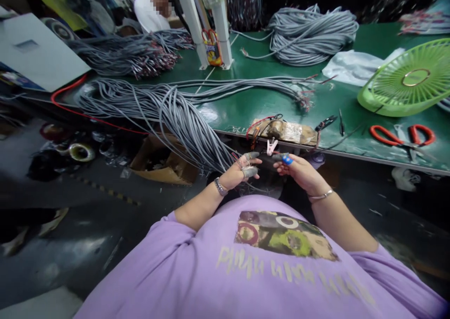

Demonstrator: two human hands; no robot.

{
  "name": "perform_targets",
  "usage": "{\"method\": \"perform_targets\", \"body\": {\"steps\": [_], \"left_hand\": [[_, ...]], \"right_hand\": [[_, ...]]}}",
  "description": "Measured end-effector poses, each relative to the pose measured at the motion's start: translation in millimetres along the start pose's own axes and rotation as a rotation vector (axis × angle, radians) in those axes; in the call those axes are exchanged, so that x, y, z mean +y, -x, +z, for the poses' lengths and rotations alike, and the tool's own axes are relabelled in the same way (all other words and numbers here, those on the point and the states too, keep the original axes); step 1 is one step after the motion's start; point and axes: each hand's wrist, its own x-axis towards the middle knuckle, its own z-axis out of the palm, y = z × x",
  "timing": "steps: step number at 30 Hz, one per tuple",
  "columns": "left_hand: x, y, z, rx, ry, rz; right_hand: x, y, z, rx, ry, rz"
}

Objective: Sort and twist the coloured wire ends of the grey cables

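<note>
A lilac shirt (225, 272) lies nearest, below the hands. The left hand (242, 170) is loosely curled and the right hand (293, 167) has its fingers drawn in; whether either pinches a wire is too small to tell. Grey cables (190, 117) droop over the edge just beside the left hand. Together they look heavy; singly they should be light, springy and smooth-jacketed, best held on the sheath near the end, since bare strands would bend easily. Beyond the hands, the green table (242, 110) looks hard and glossy; a pink clip (271, 146) sits at its edge, scissors (409, 138) to the right. Left of and below the hands, a cardboard box (163, 166) stands on a dark, cluttered floor (94, 248).
</note>
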Motion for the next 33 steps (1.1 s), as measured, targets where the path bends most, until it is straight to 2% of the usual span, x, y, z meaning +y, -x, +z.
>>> {"method": "perform_targets", "body": {"steps": [4,7,11,15,18,22,26,30,33], "left_hand": [[1.6,0.0,3.8,-0.056,0.021,0.006],[1.5,-2.2,8.3,-0.052,0.002,0.030],[3.1,-8.6,12.9,-0.090,-0.049,0.138],[3.1,-12.0,12.1,-0.130,-0.056,0.194],[-1.3,-9.3,5.5,-0.126,-0.057,0.156],[-8.6,0.8,-4.7,0.028,-0.187,0.115],[-12.6,7.6,-5.1,0.194,-0.438,0.207],[-14.6,6.7,-1.8,0.226,-0.693,0.296],[-15.1,5.7,-1.4,0.257,-0.794,0.335]], "right_hand": [[-13.1,25.2,21.1,-0.077,0.370,-0.298],[-17.4,35.1,43.9,-0.064,0.616,-0.538],[-10.2,28.5,60.3,-0.045,0.947,-0.853],[-1.3,15.2,61.3,0.000,1.208,-1.092],[-0.9,11.3,57.3,0.072,1.284,-1.124],[0.3,10.8,45.9,0.142,1.324,-1.046],[10.0,9.7,34.4,0.172,1.401,-0.974],[13.6,11.8,32.2,0.199,1.427,-0.918],[7.0,17.9,34.4,0.202,1.383,-0.861]]}}
